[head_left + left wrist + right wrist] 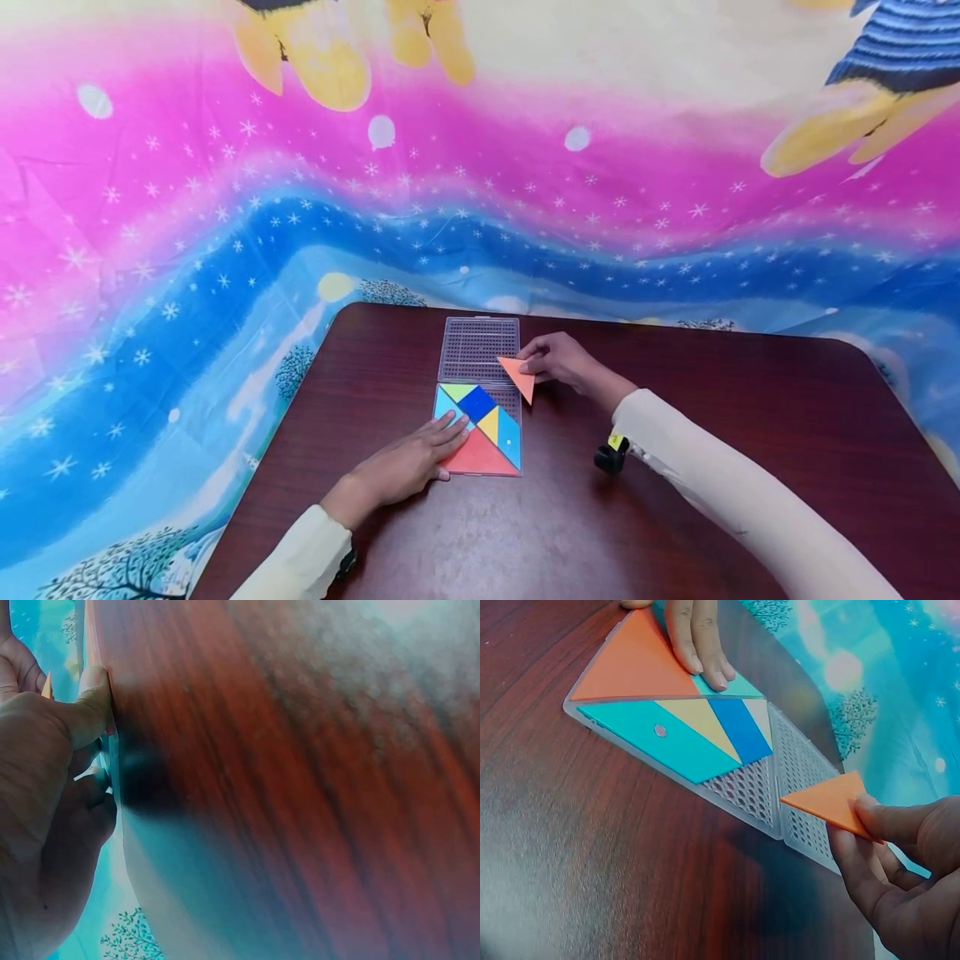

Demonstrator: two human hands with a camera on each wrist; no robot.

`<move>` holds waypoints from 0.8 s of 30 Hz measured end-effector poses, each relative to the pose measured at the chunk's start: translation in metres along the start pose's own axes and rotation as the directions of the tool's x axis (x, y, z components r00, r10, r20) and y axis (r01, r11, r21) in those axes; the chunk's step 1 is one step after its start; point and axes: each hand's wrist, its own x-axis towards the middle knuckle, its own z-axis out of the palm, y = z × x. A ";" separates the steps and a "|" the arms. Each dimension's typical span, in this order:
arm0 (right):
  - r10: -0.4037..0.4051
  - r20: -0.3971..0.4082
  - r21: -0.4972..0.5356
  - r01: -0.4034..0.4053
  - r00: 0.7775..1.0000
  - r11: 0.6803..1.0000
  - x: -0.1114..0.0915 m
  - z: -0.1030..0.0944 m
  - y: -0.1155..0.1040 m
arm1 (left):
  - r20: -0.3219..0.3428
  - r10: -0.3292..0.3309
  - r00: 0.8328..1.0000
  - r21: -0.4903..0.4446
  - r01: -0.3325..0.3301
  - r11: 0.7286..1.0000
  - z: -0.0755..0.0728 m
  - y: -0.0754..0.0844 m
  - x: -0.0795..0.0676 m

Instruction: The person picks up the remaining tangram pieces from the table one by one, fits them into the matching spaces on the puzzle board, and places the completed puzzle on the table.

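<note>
A clear tangram case point(480, 350) lies unfolded on the table, its far half bare and perforated. In the near half lie a red triangle point(486, 454), a light blue triangle point(444, 403), a dark blue piece point(477, 405), a yellow triangle point(490, 423), a lime triangle point(454, 390) and a teal piece point(510, 437). Perforated floor shows at that half's far right corner. My left hand point(408, 461) rests its straight fingers on the red and light blue pieces, thumb by the case's near edge. My right hand point(558, 360) pinches an orange triangle point(829, 801) above the case's right side.
The dark wooden table point(637, 533) has rounded far corners. Behind it hangs a patterned cloth point(480, 208) in pink and blue. A black wrist device point(611, 457) with a yellow tag sits below the right sleeve.
</note>
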 end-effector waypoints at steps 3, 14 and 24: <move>-0.006 -0.001 -0.001 0.006 1.000 1.000 0.002 0.005 0.000 | 0.003 -0.002 1.000 -0.007 0.002 1.000 -0.001 0.000 0.000; 0.001 0.008 -0.028 -0.001 1.000 1.000 0.006 0.019 0.003 | -0.003 0.016 1.000 -0.006 -0.016 1.000 -0.001 -0.002 0.001; 0.007 0.015 -0.073 -0.006 1.000 0.997 0.007 0.030 0.004 | 0.004 0.009 1.000 -0.006 -0.009 1.000 0.000 -0.002 0.001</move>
